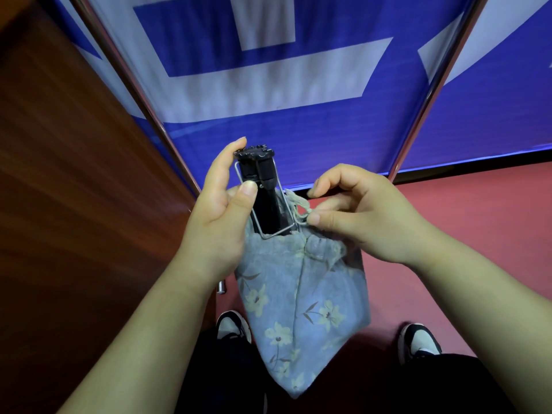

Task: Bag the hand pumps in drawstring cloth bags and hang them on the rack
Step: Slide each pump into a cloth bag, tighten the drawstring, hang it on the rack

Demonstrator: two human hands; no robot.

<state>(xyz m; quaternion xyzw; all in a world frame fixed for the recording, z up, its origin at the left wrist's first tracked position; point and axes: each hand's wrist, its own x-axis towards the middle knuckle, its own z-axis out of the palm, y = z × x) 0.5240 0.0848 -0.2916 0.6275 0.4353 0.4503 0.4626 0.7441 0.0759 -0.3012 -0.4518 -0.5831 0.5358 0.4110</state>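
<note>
Fingers (236, 149) of the left hand (219, 218) curled round the hand pump (263, 180): forefinger tip up at the toothed black cap, thumb pressed on the front of the black barrel, palm against the thin wire frame that runs down its side. Right hand (361, 218) just beside it, thumb tip closed on the pale drawstring (298, 206) at its knot, pinching it against the fingers behind; forefinger bent above, clear of the cord. Pump stands tilted in the mouth of the cloth bag (298, 297), upper part out, lower part inside, the bottom of the wire frame at the gathered rim. Bag is grey-blue with cream flowers; it hangs to a point between the forearms, over dark trousers and two black-and-white shoes (419, 339). Behind: blue banner (298, 138) with large white blocks, cropped, not readable as any word. Two shiny metal poles (425, 94) cross in front of it. Brown wooden panel (74, 174) at left, red floor (466, 234) at right.
</note>
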